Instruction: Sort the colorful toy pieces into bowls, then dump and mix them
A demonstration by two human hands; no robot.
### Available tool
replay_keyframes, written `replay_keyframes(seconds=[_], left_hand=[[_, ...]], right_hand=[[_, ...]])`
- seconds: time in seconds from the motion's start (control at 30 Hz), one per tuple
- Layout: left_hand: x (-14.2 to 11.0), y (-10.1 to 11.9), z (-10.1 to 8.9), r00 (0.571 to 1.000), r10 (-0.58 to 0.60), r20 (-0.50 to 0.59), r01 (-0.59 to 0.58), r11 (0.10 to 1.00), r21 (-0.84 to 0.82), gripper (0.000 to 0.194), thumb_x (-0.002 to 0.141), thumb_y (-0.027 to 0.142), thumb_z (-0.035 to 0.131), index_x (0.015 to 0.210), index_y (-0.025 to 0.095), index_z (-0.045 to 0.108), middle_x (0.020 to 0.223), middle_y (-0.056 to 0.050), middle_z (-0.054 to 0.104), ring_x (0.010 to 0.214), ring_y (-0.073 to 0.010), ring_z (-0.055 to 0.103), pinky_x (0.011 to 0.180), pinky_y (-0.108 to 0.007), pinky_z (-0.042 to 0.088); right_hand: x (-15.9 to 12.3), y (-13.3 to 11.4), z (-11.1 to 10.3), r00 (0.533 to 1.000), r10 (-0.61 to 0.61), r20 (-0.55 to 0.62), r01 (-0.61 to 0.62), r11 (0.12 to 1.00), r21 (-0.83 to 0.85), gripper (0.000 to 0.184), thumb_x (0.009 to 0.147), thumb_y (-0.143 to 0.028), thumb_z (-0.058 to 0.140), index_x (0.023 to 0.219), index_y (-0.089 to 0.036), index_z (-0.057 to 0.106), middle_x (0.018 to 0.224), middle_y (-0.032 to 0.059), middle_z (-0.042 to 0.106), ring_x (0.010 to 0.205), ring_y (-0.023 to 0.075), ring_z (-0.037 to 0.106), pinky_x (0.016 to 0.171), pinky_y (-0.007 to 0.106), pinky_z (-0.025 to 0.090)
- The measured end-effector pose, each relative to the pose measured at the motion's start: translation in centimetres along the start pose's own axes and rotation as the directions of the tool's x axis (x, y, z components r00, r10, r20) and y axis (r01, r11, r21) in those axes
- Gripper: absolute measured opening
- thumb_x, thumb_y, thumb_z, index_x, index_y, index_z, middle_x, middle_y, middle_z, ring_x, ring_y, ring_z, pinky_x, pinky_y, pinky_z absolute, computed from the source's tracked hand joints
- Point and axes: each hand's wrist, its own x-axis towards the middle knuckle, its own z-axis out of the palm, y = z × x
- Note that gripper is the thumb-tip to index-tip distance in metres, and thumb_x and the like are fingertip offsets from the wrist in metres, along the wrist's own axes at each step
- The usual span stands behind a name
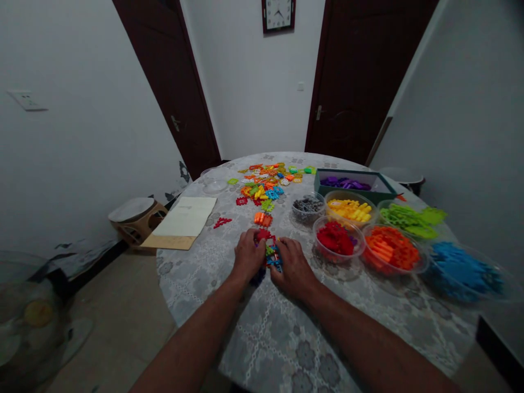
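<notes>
Near the middle of the table, my left hand (249, 254) and my right hand (295, 267) close in from both sides on a small cluster of plastic interlocking building pieces (271, 252). Red, green and blue show between my fingers, with some dark blue under my left hand. Both hands have their fingers curled against the cluster, hiding much of it. Just beyond lies a group of orange pieces (262, 219). A red piece group (222, 222) rests to the left of it.
Clear bowls hold grey (308, 205), yellow (350, 209), red (336, 238), orange (391, 249), green (409, 219) and blue pieces (464, 268). Behind them a dark box (356, 184) contains purple ones. Mixed loose pieces (270, 177) spread at the back. An open notebook (184, 221) lies left.
</notes>
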Motion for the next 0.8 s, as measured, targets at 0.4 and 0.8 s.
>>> replay_keyframes(seconds=[0.4,0.8], left_hand=[[-0.1,1.2,-0.9,0.940,-0.280,0.193,0.324,0.560,-0.763,0.037,0.077,0.028,0.082,0.112,0.020,0.074,0.101,-0.008,0.078,0.086,-0.0231,0.073,0.075,-0.032,0.057],[-0.4,3.5,1.1,0.835,-0.259,0.486,0.513,0.047,-0.857,0.041,0.070,0.012,0.081,0.109,0.016,0.071,0.102,-0.009,0.080,0.086,-0.0205,0.076,0.081,-0.031,0.061]], right_hand=[[0.3,0.6,-0.3,0.997,0.016,-0.077,-0.009,0.996,0.087,0.066,0.085,-0.021,0.071,0.149,-0.013,0.056,0.146,0.0227,0.055,0.138,0.0391,0.049,0.119,0.063,0.046],[1.2,1.7,-0.8,0.972,0.208,-0.108,-0.178,0.954,0.240,0.057,0.086,-0.029,0.073,0.140,-0.016,0.063,0.140,0.0184,0.064,0.134,0.0336,0.060,0.120,0.053,0.049]])
